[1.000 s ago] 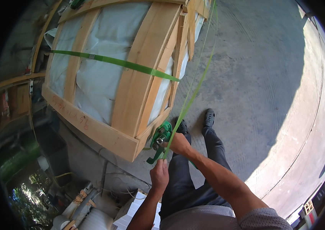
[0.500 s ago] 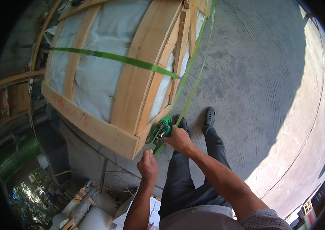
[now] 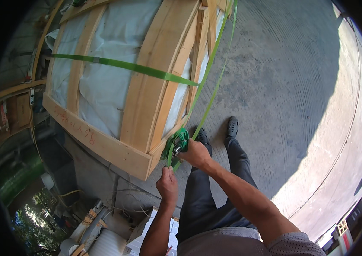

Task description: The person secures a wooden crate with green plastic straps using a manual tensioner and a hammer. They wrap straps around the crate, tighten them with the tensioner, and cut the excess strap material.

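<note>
My right hand [image 3: 197, 153] is closed round the near side of a green strapping tool [image 3: 177, 138] with bare metal parts. The tool is at the near right corner of a wooden crate [image 3: 137, 111]. Just below the tool, my left hand [image 3: 167, 185] is closed, thumb and fingertips pinching the end of a green plastic strap [image 3: 170, 156] that runs up into it. From the tool, lengths of green strap [image 3: 208, 109] stretch away along the crate's right side. Another green band [image 3: 134, 67] lies tight across the crate's top. My fingers hide part of the tool.
White plastic sheeting [image 3: 104, 96] shows between the crate's boards. Grey concrete floor [image 3: 270, 85] lies to the right, sunlit farther over. My shoes [image 3: 232, 126] stand close to the crate corner. At the lower left are wood scraps [image 3: 88, 219], a white roll [image 3: 108, 243] and loose cords.
The crate, tool and right hand sit slightly farther left in view. More of the strap end shows between my left hand and the tool. Both hands keep their hold.
</note>
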Demonstrator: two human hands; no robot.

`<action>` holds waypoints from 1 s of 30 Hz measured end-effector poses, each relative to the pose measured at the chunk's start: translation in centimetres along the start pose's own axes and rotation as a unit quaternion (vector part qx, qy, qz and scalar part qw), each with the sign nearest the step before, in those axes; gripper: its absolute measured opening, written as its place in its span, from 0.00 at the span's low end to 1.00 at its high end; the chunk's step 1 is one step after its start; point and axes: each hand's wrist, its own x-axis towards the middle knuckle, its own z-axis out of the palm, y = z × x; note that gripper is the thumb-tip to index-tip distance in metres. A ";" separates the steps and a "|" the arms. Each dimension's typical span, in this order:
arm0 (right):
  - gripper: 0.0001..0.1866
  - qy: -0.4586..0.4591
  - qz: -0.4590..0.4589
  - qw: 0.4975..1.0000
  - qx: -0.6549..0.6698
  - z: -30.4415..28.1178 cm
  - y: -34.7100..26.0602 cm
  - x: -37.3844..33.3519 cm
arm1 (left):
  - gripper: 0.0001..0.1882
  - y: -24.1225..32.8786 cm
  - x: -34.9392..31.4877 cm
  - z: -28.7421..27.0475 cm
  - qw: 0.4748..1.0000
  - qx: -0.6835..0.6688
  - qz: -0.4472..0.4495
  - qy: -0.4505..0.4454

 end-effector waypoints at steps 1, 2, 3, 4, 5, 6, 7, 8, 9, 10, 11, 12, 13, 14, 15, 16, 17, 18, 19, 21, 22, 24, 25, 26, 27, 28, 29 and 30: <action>0.27 0.000 0.005 1.000 0.007 0.2 0.1 0.0 | 0.08 0.8 -0.2 -0.1 0.999 -0.020 -0.036 -0.028; 0.28 0.000 0.009 1.000 0.015 0.4 0.2 0.0 | 0.09 1.3 -0.4 0.3 0.997 -0.047 -0.049 -0.024; 0.28 -0.008 0.005 1.000 0.021 0.6 0.4 0.1 | 0.09 1.7 -0.5 0.8 0.995 -0.074 -0.063 -0.021; 0.28 -0.016 0.001 0.999 0.027 0.7 0.6 0.3 | 0.09 1.9 -0.5 1.1 0.992 -0.100 -0.075 -0.018; 0.28 -0.024 -0.003 0.999 0.034 0.8 0.8 0.4 | 0.09 1.6 -0.6 1.6 0.993 -0.103 -0.055 -0.003; 0.28 -0.020 -0.010 0.999 0.031 0.8 1.0 0.5 | 0.10 1.6 -0.6 1.8 0.993 -0.101 -0.053 -0.001; 0.28 -0.017 -0.016 0.999 0.029 0.7 1.1 0.3 | 0.10 1.6 -0.7 2.0 0.994 -0.098 -0.050 0.002; 0.28 -0.013 -0.023 0.999 0.028 0.6 1.2 0.2 | 0.10 1.7 -0.7 2.1 0.994 -0.096 -0.048 0.004; 0.27 -0.035 -0.032 0.997 0.053 0.7 1.6 0.5 | 0.10 1.5 -0.8 2.5 0.995 -0.092 -0.040 0.005; 0.26 -0.054 -0.041 0.995 0.080 0.6 1.8 0.8 | 0.10 1.2 -0.9 3.1 0.996 -0.089 -0.030 0.005; 0.26 -0.074 -0.049 0.990 0.107 0.4 2.0 1.0 | 0.11 0.9 -1.0 3.5 0.996 -0.085 -0.020 0.005; 0.24 -0.108 -0.014 0.983 0.145 0.1 2.5 1.1 | 0.11 0.6 -1.3 3.8 0.997 -0.078 -0.019 0.000; 0.23 -0.144 0.021 0.973 0.179 -1.5 1.6 0.8 | 0.11 0.2 -1.7 4.1 0.997 -0.072 -0.022 -0.004; 0.21 -0.178 0.054 0.958 0.217 -2.8 1.2 0.9 | 0.11 -0.1 -2.1 4.3 0.998 -0.063 -0.021 -0.008; 0.19 -0.168 0.050 0.948 0.266 -3.7 1.4 1.6 | 0.11 -0.2 -2.5 4.7 0.997 -0.070 -0.034 -0.013; 0.19 -0.187 0.063 0.932 0.305 -4.8 2.2 2.7 | 0.11 -0.5 -3.0 5.2 0.996 -0.074 -0.044 -0.021; 0.20 -0.185 0.041 0.942 0.275 -5.0 2.2 3.3 | 0.12 -0.6 -3.4 5.5 0.995 -0.078 -0.054 -0.030; 0.21 -0.183 0.019 0.952 0.245 -4.8 2.1 3.7 | 0.12 -0.9 -3.4 5.7 0.995 -0.077 -0.049 -0.026; 0.23 -0.167 -0.004 0.960 0.224 -4.6 2.1 3.8 | 0.12 -1.0 -3.2 5.8 0.996 -0.078 -0.046 -0.020; 0.26 -0.134 -0.050 0.973 0.181 -4.3 2.4 4.0 | 0.12 -1.2 -3.0 5.8 0.996 -0.079 -0.036 -0.020; 0.29 -0.119 -0.071 0.975 0.172 -4.1 2.4 3.9 | 0.12 -1.2 -3.3 5.5 0.995 -0.078 -0.046 -0.030; 0.34 -0.089 -0.112 0.978 0.153 -3.8 2.7 3.7 | 0.12 -1.3 -4.0 5.1 0.993 -0.077 -0.067 -0.051; 0.33 -0.104 -0.104 0.980 0.133 -3.9 2.5 3.7 | 0.12 -1.3 -3.9 5.0 0.994 -0.070 -0.062 -0.052; 0.32 -0.101 -0.101 0.978 0.150 -3.7 2.6 3.8 | 0.12 -1.2 -3.9 4.9 0.995 -0.063 -0.057 -0.053; 0.32 -0.098 -0.098 0.976 0.167 -3.5 2.7 3.8 | 0.13 -1.3 -3.8 4.8 0.996 -0.057 -0.053 -0.054; 0.32 -0.096 -0.099 0.974 0.180 -3.5 2.5 4.0 | 0.13 -1.7 -3.6 5.0 0.995 -0.063 -0.054 -0.050; 0.31 -0.093 -0.105 0.973 0.182 -3.7 2.3 4.1 | 0.13 -2.6 -3.4 5.2 0.995 -0.068 -0.055 -0.045; 0.31 -0.089 -0.111 0.973 0.183 -3.9 2.1 4.2 | 0.13 -3.2 -3.1 5.4 0.995 -0.074 -0.056 -0.041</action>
